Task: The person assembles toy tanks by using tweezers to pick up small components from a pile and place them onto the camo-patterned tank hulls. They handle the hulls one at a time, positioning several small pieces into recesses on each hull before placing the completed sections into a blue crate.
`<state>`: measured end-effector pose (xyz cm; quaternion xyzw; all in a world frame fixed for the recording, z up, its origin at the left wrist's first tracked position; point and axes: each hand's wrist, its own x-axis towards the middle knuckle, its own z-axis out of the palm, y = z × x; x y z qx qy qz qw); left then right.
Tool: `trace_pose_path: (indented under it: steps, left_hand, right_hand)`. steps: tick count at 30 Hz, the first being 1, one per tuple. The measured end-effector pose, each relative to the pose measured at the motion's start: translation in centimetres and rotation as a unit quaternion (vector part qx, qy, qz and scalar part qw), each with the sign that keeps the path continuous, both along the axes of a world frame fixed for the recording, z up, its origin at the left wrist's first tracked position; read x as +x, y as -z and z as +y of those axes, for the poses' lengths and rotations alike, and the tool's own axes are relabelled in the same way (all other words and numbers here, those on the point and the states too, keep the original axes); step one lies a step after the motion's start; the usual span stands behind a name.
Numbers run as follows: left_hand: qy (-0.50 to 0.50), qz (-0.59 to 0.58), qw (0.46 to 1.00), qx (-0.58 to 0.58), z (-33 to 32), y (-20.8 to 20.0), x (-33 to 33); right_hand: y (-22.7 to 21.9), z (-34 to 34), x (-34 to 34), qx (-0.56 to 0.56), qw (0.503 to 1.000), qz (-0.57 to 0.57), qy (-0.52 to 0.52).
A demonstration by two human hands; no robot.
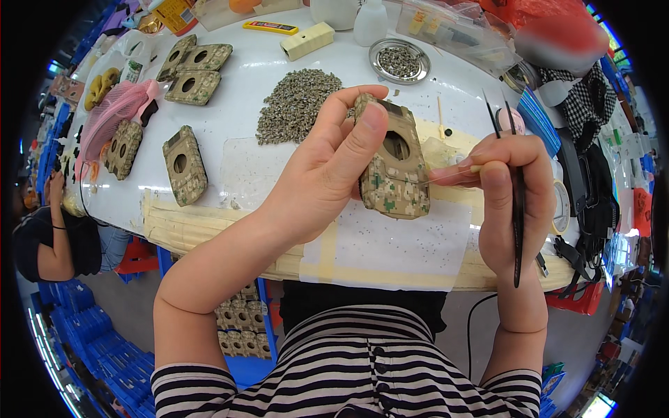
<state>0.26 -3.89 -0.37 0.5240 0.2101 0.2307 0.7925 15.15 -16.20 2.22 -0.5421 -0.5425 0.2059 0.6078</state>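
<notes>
My left hand [313, 171] grips a camouflage-painted model tank hull [398, 184], tilted up over the table, thumb along its edge. A round hole opens in the hull's top. My right hand [512, 177] is closed around black tweezers [518, 230], whose two points stick up and away from the hull. Between its thumb and finger it also pinches a thin pale stick [476, 168], with the fine tip at the hull's right side. Whether the tip touches is too small to tell. Beneath lies a white sheet [390, 244] dotted with tiny specks.
Behind my left hand spreads a heap of small camouflage parts [296, 104]; a round metal dish [424, 73] holds more. Another hull [186, 167] and several joined ones [195, 83] lie to the left. A white bottle [370, 24] stands behind. At far left sits another person [56, 237].
</notes>
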Motion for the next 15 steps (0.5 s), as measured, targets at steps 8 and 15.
trace_pose_path:
  steps: [8, 15]
  left_hand:
    - [-0.015, 0.012, 1.000, 0.002, 0.1, -0.5, 0.0]
    - [-0.012, 0.035, 0.999, 0.002, 0.8, -0.4, -0.2]
  right_hand:
    - [0.0, -0.7, 3.1, 0.022, 0.936, -0.302, 0.181]
    - [-0.1, -0.2, 3.0, 0.016, 0.875, -0.448, 0.182]
